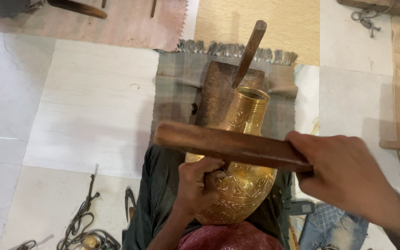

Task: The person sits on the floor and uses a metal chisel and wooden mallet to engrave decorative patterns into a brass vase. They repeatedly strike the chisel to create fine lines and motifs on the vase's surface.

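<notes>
Engraved brass vase (244, 153) lay tilted in the person's lap, neck pointing away, resting against a dark wooden block (216, 90) on a fringed grey mat (172, 92). Left hand (197, 185) was clenched against the vase's belly, apparently pinching a small tool, hard to tell. Right hand (343, 171) gripped 1 end of a flat wooden beater (228, 146) held across the vase's shoulder. Vase looked rigid, fairly heavy, smooth and prone to rolling; thin wall may dent. Best held at the belly or neck.
</notes>
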